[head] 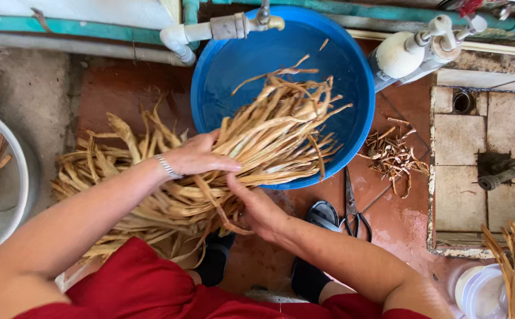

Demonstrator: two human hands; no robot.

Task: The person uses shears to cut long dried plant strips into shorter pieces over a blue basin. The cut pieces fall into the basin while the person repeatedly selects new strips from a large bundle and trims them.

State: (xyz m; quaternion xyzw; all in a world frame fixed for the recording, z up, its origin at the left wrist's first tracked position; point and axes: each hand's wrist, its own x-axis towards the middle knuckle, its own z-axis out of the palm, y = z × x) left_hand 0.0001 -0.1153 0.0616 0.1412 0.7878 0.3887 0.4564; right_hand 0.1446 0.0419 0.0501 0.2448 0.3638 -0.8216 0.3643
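Hands on dried strips (269,139): our left hand (198,156) clasps the bundle from above, right hand (257,207) grips it underneath, tips over the blue tub (352,77). Big pile (104,171) on the floor unhandled; trimmed scraps (394,156), scissors (352,210) beside.

A tan bundle of dried strips (222,171) lies over a bright blue basin (352,71); reddish-brown floor tiles (121,88); black-handled scissors (353,212).

A wet red tile floor (411,224) spreads below the white water pipe (177,38); right of the pipe, a pale tiled drain slab (464,153); left, rough concrete (15,88).
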